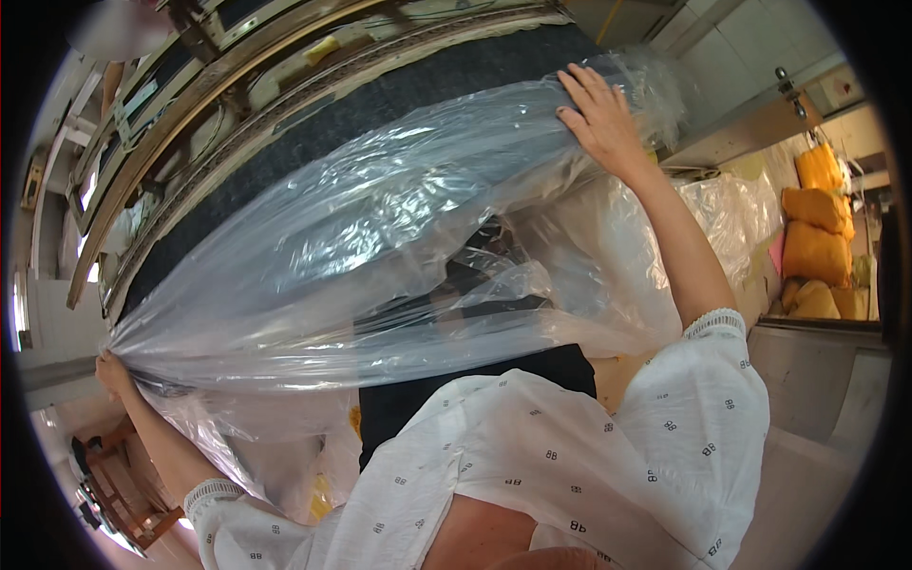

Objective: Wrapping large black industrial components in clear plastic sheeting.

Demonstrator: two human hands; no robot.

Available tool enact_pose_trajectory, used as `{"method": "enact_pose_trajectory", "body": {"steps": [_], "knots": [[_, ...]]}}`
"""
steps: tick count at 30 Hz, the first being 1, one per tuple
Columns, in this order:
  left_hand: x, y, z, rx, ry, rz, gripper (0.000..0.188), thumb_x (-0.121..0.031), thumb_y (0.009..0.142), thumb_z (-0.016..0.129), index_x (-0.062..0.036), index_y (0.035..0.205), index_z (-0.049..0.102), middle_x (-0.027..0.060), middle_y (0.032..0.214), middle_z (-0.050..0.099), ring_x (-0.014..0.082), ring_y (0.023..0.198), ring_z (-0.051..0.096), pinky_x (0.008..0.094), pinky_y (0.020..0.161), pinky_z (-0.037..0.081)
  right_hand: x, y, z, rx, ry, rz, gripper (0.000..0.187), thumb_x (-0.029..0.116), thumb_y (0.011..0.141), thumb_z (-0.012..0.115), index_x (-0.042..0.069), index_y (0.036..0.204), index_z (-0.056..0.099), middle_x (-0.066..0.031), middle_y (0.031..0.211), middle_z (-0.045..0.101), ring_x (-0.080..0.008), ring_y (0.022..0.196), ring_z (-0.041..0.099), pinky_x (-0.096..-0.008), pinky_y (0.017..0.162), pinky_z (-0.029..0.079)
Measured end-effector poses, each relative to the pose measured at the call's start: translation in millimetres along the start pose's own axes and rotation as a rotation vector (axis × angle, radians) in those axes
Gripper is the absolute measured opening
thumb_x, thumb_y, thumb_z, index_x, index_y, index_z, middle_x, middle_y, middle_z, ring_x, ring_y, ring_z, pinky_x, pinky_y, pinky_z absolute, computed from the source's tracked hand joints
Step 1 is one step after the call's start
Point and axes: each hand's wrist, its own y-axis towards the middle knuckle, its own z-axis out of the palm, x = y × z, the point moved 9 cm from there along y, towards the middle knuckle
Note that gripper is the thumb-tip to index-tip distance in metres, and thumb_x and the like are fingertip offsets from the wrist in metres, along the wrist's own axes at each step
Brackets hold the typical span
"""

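A wide sheet of clear plastic film [380, 209] stretches between my two hands, wrinkled and shiny. At the far left my left hand [115, 375] is closed on a gathered corner of it, and folds fan out from that grip. My right hand [600, 119] lies on the film at the upper right, fingers spread and stretched out. Under the film runs a long dark table surface [380, 100]. More film hangs down over the near edge, in front of my black trousers [475, 404].
A long machine frame with wooden and metal rails [190, 123] stands along the far side. Stacked yellow-orange bundles [817, 237] are at the right, near a metal latch [788, 90]. A brown wooden chair or stool [128, 484] stands at the lower left. More crumpled film [741, 209] lies at right.
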Motion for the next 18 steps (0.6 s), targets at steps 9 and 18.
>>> {"method": "enact_pose_trajectory", "body": {"steps": [9, 18], "knots": [[-452.2, -372.1, -241.8, 0.327, -0.892, 1.165, 0.022, -0.018, 0.085, 0.058, -0.0009, 0.098, 0.056, 0.016, 0.115, 0.056, 0.028, 0.102, 0.055, 0.0332, 0.087, 0.041, -3.0, -1.6, 11.8, 0.047, 0.064, 0.011, 0.054, 0.044, 0.09, 0.04, 0.013, 0.135, 0.036, -0.0084, 0.142, 0.03, -0.0283, 0.132, 0.023, -0.0503, 0.104, 0.019], [-391.6, -343.0, -205.3, 0.35, -1.188, 0.751, 0.014, -0.011, 0.088, 0.057, -0.0018, 0.08, 0.05, -0.003, 0.066, 0.039, 0.0052, 0.062, 0.035, 0.018, 0.056, 0.032, -48.9, -23.8, -4.3, -0.101, 0.022, 0.186, 0.054, 0.041, 0.088, 0.044, 0.004, 0.128, 0.042, -0.0122, 0.135, 0.04, -0.0298, 0.128, 0.031, -0.0458, 0.103, 0.025]]}}
